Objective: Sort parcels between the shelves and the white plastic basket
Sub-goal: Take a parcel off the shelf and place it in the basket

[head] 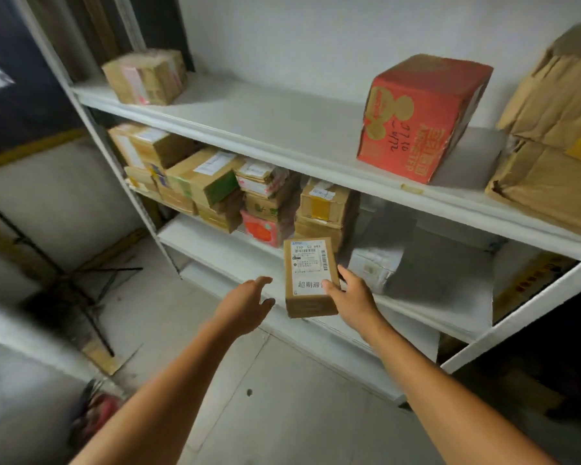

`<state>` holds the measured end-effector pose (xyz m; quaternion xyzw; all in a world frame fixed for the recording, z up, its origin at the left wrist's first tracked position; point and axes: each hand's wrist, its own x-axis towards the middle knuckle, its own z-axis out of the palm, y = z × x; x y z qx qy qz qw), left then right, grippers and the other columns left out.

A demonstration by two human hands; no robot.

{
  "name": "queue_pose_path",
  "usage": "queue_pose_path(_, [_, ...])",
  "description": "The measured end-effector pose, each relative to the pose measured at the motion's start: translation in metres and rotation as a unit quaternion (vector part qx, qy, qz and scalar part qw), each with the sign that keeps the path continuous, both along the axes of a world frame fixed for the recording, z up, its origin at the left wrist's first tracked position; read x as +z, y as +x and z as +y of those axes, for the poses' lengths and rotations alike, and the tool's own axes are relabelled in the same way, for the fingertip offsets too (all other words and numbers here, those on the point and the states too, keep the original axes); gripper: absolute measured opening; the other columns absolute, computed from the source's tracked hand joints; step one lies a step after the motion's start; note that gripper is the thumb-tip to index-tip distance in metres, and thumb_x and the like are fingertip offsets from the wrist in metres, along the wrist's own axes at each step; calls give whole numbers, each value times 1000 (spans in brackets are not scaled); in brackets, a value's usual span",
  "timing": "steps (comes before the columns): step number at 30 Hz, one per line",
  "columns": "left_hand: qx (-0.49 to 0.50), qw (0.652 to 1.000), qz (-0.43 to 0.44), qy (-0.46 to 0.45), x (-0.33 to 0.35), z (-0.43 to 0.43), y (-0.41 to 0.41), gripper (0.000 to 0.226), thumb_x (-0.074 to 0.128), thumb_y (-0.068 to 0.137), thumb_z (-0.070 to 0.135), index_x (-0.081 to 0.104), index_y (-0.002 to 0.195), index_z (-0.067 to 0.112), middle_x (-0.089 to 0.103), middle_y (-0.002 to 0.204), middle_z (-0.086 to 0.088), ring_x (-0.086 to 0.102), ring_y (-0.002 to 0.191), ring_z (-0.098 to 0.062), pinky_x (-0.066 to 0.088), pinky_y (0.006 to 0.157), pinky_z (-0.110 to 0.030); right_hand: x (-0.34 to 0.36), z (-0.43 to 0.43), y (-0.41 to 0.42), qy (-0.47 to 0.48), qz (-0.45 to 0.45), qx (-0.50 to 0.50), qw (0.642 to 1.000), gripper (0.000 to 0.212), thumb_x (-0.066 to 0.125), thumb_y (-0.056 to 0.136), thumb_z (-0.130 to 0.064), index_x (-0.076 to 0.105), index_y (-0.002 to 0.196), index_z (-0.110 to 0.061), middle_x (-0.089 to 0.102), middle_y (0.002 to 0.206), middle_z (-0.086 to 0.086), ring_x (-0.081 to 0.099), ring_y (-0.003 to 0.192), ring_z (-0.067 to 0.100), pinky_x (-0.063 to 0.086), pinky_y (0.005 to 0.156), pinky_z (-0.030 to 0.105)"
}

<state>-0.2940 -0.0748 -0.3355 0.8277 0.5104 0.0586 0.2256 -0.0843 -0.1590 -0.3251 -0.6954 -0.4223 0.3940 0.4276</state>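
Note:
My right hand point(351, 293) grips a small brown cardboard parcel point(311, 278) by its right side, thumb on the white shipping label. The parcel hangs in front of the middle shelf point(222, 243) of the white shelving. My left hand point(249, 303) is held just left of the parcel with fingers spread and relaxed, not touching it. Several stacked parcels point(215, 186) fill the left part of the middle shelf. The white plastic basket is not in view.
On the top shelf point(265, 119) stand a taped brown box point(146, 77), a red carton point(420, 115) and large brown paper packages point(554, 142). Grey plastic mailers point(416, 263) lie on the middle shelf's right. A black stand point(81, 280) is on the floor, left.

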Motion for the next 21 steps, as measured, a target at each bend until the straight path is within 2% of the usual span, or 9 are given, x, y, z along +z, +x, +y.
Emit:
queue_pose_path(4, [95, 995, 16, 23, 7, 12, -76, 49, 57, 94, 36, 44, 140, 24, 59, 134, -7, 59, 117, -24, 49, 96, -38, 5, 46, -59, 14, 9, 79, 997, 42, 54, 100, -23, 48, 142, -24, 61, 132, -3, 56, 94, -1, 45, 57, 1])
queue_pose_path(8, [212, 976, 25, 35, 0, 25, -159, 48, 57, 94, 36, 45, 139, 26, 57, 136, -1, 56, 120, -20, 48, 97, -37, 8, 98, -134, 18, 7, 164, 986, 45, 55, 99, -24, 45, 143, -25, 59, 133, -6, 59, 110, 9, 52, 71, 10])
queue_pose_path(10, [263, 964, 25, 28, -2, 26, -195, 50, 56, 94, 38, 44, 140, 26, 55, 137, -1, 54, 122, -20, 47, 98, -37, 10, 118, -173, 33, -2, 211, 977, 46, 57, 99, -23, 44, 142, -26, 56, 130, -11, 56, 112, 7, 51, 73, 8])
queue_pose_path(13, [327, 944, 32, 18, 0, 19, -242, 52, 56, 94, 37, 42, 142, 25, 53, 140, -2, 51, 126, -21, 44, 101, -37, 15, 140, -228, 52, -6, 285, 957, 48, 57, 99, -24, 42, 144, -29, 54, 131, -13, 55, 117, 8, 54, 87, 21])
queue_pose_path(16, [393, 919, 36, 0, 6, 2, -279, 52, 56, 93, 37, 42, 142, 25, 54, 139, -4, 53, 124, -24, 47, 100, -41, 20, 149, -275, 47, 20, 366, 929, 50, 56, 99, -25, 39, 145, -34, 55, 125, -17, 56, 115, 7, 54, 82, 17])
queue_pose_path(21, [509, 860, 41, 9, 14, -46, -320, 48, 51, 95, 35, 45, 141, 25, 53, 138, -4, 51, 125, -26, 46, 98, -43, 18, 151, -331, 40, 35, 476, 878, 56, 58, 98, -25, 36, 149, -31, 54, 132, -16, 57, 114, 7, 52, 86, 19])
